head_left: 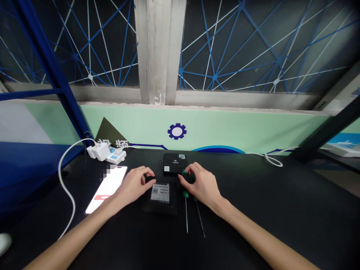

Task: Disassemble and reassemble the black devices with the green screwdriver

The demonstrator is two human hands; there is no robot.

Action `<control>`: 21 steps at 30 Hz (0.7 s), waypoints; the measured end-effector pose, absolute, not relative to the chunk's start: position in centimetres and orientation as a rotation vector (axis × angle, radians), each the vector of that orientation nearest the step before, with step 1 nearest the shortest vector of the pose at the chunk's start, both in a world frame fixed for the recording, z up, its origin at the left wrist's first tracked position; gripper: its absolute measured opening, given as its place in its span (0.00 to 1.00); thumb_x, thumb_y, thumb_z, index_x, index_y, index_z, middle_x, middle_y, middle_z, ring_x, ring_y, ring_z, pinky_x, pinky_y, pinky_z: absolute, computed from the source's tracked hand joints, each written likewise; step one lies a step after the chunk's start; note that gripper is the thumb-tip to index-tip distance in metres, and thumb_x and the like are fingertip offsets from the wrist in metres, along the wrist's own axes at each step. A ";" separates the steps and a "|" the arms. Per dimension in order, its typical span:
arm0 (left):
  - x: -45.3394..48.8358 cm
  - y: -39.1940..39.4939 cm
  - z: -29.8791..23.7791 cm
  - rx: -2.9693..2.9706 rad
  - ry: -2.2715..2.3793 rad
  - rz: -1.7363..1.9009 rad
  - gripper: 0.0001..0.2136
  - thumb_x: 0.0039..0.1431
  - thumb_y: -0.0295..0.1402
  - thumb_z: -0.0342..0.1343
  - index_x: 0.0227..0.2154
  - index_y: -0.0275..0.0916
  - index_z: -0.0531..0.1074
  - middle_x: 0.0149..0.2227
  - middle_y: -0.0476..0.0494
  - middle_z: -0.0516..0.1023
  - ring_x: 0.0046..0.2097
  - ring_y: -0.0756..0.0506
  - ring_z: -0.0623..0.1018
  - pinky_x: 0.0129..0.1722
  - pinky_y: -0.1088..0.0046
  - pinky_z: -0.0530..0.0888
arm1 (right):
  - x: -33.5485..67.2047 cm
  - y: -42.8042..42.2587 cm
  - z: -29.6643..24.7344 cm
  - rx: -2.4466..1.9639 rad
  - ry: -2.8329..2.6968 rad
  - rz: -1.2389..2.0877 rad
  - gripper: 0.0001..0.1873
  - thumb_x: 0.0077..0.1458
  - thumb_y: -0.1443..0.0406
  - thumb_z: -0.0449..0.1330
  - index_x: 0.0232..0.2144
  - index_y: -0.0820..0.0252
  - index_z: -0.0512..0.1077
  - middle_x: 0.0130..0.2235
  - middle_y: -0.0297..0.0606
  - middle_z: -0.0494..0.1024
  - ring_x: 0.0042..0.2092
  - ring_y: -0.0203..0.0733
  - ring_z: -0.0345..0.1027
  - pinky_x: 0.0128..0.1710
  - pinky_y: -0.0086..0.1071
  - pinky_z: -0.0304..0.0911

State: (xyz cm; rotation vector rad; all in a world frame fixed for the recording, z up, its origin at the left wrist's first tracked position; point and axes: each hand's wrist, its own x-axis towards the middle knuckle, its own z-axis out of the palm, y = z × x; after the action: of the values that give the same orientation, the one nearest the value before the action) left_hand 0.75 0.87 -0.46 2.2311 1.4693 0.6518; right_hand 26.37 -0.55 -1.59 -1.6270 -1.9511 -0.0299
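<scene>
My right hand (201, 183) is closed around the green-and-black handles of two screwdrivers. The shafts of the left screwdriver (186, 215) and the right screwdriver (200, 221) point toward me, slightly spread, on the black table. My left hand (137, 182) is curled, thumb and forefinger close together around something small and dark that I cannot make out. That hand is at the upper left corner of a flat black cover (161, 207) bearing a white printed label. Just beyond the cover lies a black square box (174, 164) with small stickers, near my right fingertips.
Left of my left hand lies a phone with a lit screen (108, 187). Behind it sit a white power strip (116, 155) and a plugged-in charger (99, 150), whose white cable (73, 198) loops down the left side. Another white cable (272, 160) rests at the back right, by the wall.
</scene>
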 end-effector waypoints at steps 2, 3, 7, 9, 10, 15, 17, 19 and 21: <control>0.7 0.9 -0.5 2.233 1.466 0.655 0.11 0.59 0.42 0.55 0.37 0.43 0.76 0.30 0.49 0.75 0.27 0.48 0.74 0.28 0.72 0.68 | 26.4 -0.5 -1.5 -1.571 -1.867 0.102 0.13 0.56 0.54 0.62 0.31 0.56 0.69 0.29 0.30 0.71 0.28 0.37 0.67 0.27 0.29 0.52; 0.7 1.0 -0.5 2.232 1.465 0.659 0.11 0.59 0.41 0.55 0.37 0.42 0.76 0.30 0.49 0.75 0.27 0.48 0.74 0.28 0.72 0.69 | 26.5 -0.5 -1.6 -1.540 -1.821 0.168 0.13 0.56 0.54 0.62 0.31 0.56 0.68 0.28 0.29 0.70 0.28 0.37 0.66 0.28 0.29 0.53; 0.7 1.0 -0.5 2.230 1.455 0.670 0.10 0.59 0.40 0.54 0.36 0.42 0.77 0.30 0.48 0.76 0.28 0.47 0.75 0.28 0.72 0.69 | 26.7 -0.3 -1.7 -1.347 -1.628 0.414 0.14 0.58 0.53 0.61 0.36 0.56 0.68 0.22 0.24 0.61 0.23 0.33 0.54 0.27 0.29 0.52; 0.8 1.0 -0.4 2.226 1.456 0.670 0.10 0.58 0.39 0.54 0.36 0.41 0.77 0.29 0.49 0.76 0.27 0.48 0.74 0.28 0.72 0.70 | 26.6 -0.1 -1.8 -1.217 -1.504 0.550 0.14 0.59 0.53 0.61 0.37 0.56 0.68 0.21 0.22 0.54 0.22 0.32 0.49 0.25 0.29 0.50; 0.8 1.0 -0.4 2.225 1.458 0.670 0.10 0.58 0.39 0.54 0.36 0.41 0.77 0.29 0.49 0.76 0.27 0.48 0.74 0.28 0.72 0.70 | 26.6 0.0 -1.8 -1.153 -1.433 0.618 0.15 0.58 0.52 0.62 0.38 0.56 0.67 0.21 0.21 0.53 0.22 0.32 0.48 0.23 0.28 0.49; 0.9 1.0 -0.4 2.225 1.453 0.693 0.09 0.57 0.38 0.54 0.35 0.41 0.77 0.27 0.49 0.75 0.26 0.48 0.74 0.28 0.72 0.69 | 26.6 0.3 -1.4 -0.967 -1.156 0.790 0.20 0.55 0.51 0.65 0.41 0.55 0.65 0.25 0.27 0.69 0.23 0.33 0.59 0.22 0.27 0.56; 0.8 1.0 -0.4 2.221 1.454 0.695 0.09 0.56 0.37 0.54 0.34 0.41 0.77 0.27 0.50 0.75 0.26 0.48 0.73 0.28 0.72 0.69 | 26.8 0.4 -1.3 -0.940 -1.103 0.774 0.21 0.55 0.51 0.65 0.42 0.55 0.65 0.29 0.31 0.75 0.23 0.33 0.63 0.23 0.28 0.61; 0.8 0.9 -0.3 2.215 1.461 0.691 0.09 0.56 0.37 0.54 0.34 0.41 0.77 0.26 0.50 0.74 0.26 0.48 0.73 0.28 0.72 0.69 | 27.0 0.6 -1.4 -0.914 -1.070 0.754 0.20 0.56 0.52 0.65 0.42 0.55 0.64 0.31 0.32 0.77 0.23 0.33 0.65 0.25 0.29 0.64; 0.9 0.9 -0.3 2.208 1.463 0.689 0.10 0.56 0.37 0.54 0.35 0.41 0.77 0.26 0.50 0.74 0.26 0.47 0.74 0.28 0.72 0.69 | 27.2 0.7 -1.4 -0.894 -1.065 0.743 0.19 0.56 0.53 0.65 0.42 0.55 0.64 0.32 0.33 0.78 0.24 0.33 0.66 0.27 0.30 0.65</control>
State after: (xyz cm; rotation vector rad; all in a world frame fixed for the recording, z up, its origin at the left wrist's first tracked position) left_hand 0.85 0.90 -0.30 2.2083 1.4632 0.6893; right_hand 27.15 0.69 -1.42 -0.8936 -1.0648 0.7431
